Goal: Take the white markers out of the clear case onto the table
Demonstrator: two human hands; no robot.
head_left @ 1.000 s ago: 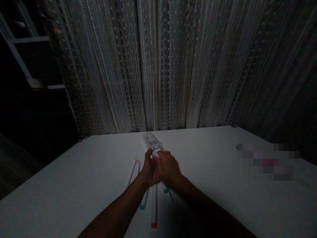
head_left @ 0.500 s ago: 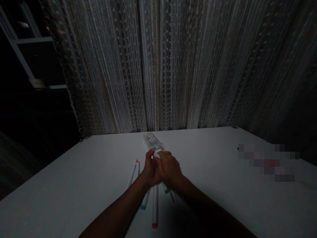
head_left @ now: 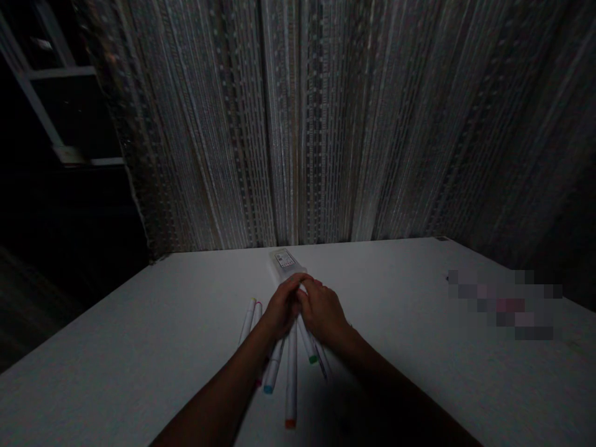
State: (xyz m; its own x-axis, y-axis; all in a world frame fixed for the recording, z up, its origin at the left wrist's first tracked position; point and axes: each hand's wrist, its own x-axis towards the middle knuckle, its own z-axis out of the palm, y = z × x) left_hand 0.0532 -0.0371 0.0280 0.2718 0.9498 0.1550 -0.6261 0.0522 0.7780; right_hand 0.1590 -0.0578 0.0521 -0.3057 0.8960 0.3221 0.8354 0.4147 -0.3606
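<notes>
A clear plastic marker case [head_left: 284, 262] with a label lies on the white table [head_left: 139, 347], pointing away from me. My left hand [head_left: 280, 308] and my right hand [head_left: 323, 311] meet at the case's near end, fingers curled together over it. Several white markers fan out beneath my hands: one with a blue cap [head_left: 272, 374], one with an orange-red cap [head_left: 291, 385], one with a green cap [head_left: 308, 344]. Two more markers [head_left: 249, 320] lie side by side just left of my left hand. What my fingers pinch is hidden.
A beaded string curtain [head_left: 326, 124] hangs behind the table's far edge. A dark window frame [head_left: 60, 112] shows at the upper left. A blurred-out patch [head_left: 505, 303] lies on the table's right side.
Both hands have dropped lower over the case's near end. The white marker tip that showed between the fingers is now covered, and more of the markers' length shows below my hands.
</notes>
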